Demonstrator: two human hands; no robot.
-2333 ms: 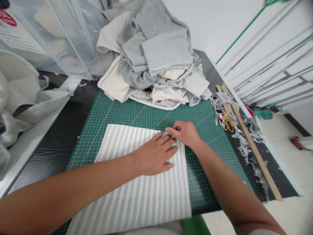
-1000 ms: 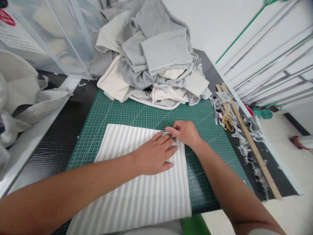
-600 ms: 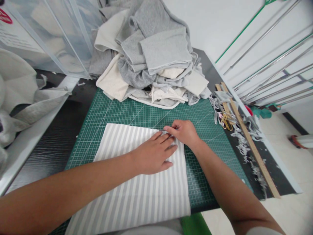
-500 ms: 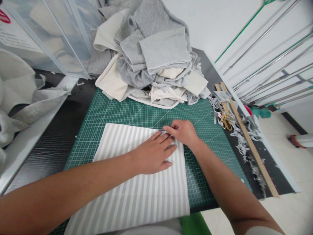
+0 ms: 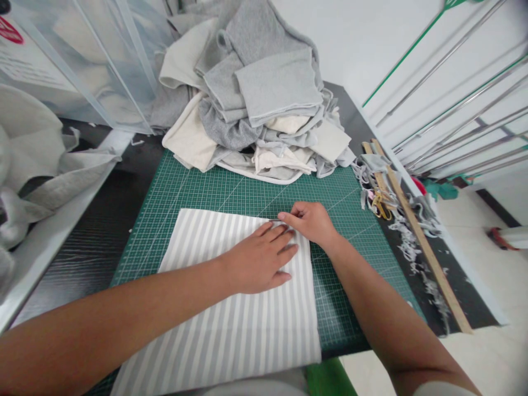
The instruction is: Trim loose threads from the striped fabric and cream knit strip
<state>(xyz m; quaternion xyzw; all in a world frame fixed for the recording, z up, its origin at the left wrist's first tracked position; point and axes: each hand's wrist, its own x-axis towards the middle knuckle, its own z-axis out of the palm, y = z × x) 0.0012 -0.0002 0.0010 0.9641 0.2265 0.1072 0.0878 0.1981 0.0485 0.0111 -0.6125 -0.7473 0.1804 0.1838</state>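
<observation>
Basically, L hand (image 5: 264, 264) lies flat, fingers spread, on striped cloth (image 5: 256, 335), stripes running near-to-far, w/ R hand (image 5: 311, 221), nearer its far edge, pinching a thin dark bit (image 5: 274, 220) there

Right hand (image 5: 311, 223) is hiding part of a thin dark item (image 5: 274, 220); bottom edge is cropping striped cloth (image 5: 256, 324).

Striped cloth (image 5: 247, 341): grey and white, lying pretty much flat on the green cutting mat (image 5: 198, 187), stripes running lengthwise away from the person
Far edge: fairly straight, left hand (image 5: 259, 261) spread on the cloth near its right end
Thin dark tool (image 5: 274, 220): only a sliver showed from the right hand (image 5: 308, 223), right at that edge, mostly hidden tbh
</observation>
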